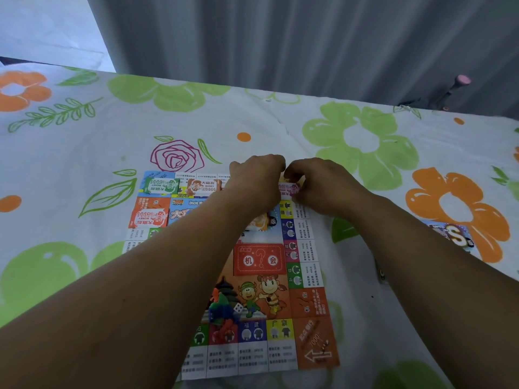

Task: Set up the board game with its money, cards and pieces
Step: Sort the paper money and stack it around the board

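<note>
A paper game board (pixel 306 304) lies flat on the flowered sheet. On its far edge lie a green money stack (pixel 161 185), a brown money stack (pixel 202 187) and, lower left, a red money stack (pixel 148 218). My left hand (pixel 257 178) and my right hand (pixel 323 186) meet over the board's far right corner, both pinching a pink money stack (pixel 289 189). A red card deck (pixel 259 259) lies mid-board. Coloured plastic pieces (pixel 222 313) and a white die (pixel 238 308) sit near the board's front.
The flowered bedsheet (pixel 365 141) covers the whole surface around the board. A blue game packet (pixel 452 234) lies to the right beside my right forearm. A grey curtain (pixel 280 37) hangs behind the far edge, with a dark pink-tipped object (pixel 455 88) at the back right.
</note>
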Action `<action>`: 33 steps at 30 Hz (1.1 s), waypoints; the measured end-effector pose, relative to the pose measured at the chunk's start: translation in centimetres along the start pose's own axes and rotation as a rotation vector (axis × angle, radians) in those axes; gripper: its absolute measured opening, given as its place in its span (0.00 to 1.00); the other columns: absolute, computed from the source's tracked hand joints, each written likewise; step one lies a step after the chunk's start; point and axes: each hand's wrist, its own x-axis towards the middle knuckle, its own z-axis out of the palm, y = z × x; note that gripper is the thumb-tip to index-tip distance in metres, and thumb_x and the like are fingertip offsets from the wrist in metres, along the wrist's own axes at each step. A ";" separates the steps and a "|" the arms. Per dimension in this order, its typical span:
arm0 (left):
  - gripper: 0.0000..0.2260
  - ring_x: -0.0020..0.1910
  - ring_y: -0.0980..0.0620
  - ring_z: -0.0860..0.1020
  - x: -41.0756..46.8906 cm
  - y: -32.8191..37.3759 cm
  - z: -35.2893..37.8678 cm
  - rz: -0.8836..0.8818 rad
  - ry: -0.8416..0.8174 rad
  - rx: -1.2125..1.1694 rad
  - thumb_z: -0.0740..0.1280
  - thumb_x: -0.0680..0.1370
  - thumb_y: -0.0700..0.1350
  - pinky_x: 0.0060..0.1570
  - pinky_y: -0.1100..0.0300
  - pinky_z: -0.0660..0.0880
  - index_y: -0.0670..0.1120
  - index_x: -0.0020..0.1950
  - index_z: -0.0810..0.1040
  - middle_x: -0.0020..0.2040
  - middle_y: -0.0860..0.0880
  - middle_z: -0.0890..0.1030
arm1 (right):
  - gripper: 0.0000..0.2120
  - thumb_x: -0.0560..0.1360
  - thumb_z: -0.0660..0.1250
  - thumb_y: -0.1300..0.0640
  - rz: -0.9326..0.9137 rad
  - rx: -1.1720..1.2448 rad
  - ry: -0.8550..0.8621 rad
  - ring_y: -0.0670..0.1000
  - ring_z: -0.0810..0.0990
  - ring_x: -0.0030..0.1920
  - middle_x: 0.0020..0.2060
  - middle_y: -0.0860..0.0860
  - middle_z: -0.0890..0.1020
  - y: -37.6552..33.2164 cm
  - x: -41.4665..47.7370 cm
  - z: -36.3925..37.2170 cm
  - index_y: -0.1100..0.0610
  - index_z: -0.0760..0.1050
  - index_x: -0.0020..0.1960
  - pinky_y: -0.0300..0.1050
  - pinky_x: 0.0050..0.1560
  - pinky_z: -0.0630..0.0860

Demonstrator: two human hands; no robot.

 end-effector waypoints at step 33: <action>0.18 0.57 0.47 0.78 0.2 -0.2 0.3 0.038 0.032 0.045 0.70 0.75 0.43 0.56 0.50 0.62 0.49 0.65 0.73 0.56 0.51 0.82 | 0.19 0.72 0.69 0.57 0.008 -0.043 -0.005 0.53 0.78 0.55 0.57 0.50 0.79 -0.5 -0.3 0.0 0.50 0.75 0.63 0.52 0.53 0.77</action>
